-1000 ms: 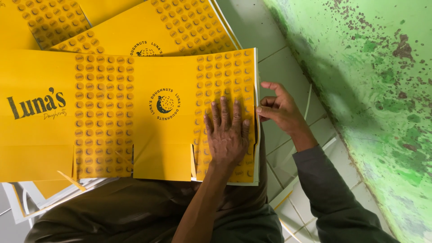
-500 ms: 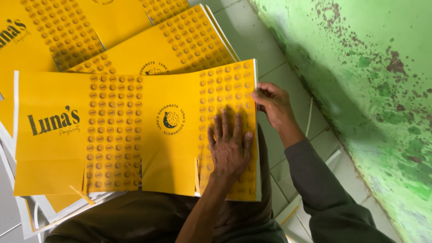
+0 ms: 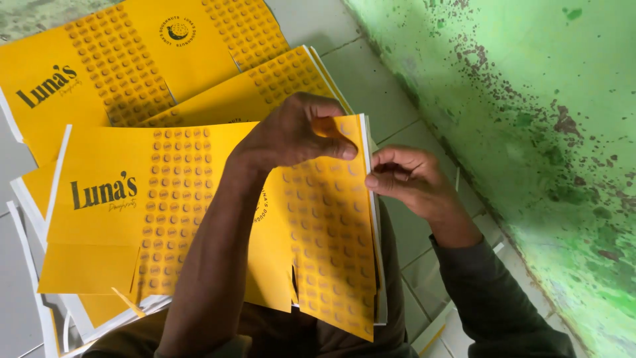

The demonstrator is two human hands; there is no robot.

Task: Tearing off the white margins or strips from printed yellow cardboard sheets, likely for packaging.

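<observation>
A yellow die-cut carton sheet (image 3: 199, 219) lies across the person's lap, its right panel lifted. The left hand (image 3: 291, 136) pinches that panel's top edge; the right hand (image 3: 404, 179) closes on its corner. Folding cleanly likely calls for pressing along the crease, above more sheets (image 3: 132, 59) on the tiled floor (image 3: 371, 79).
</observation>
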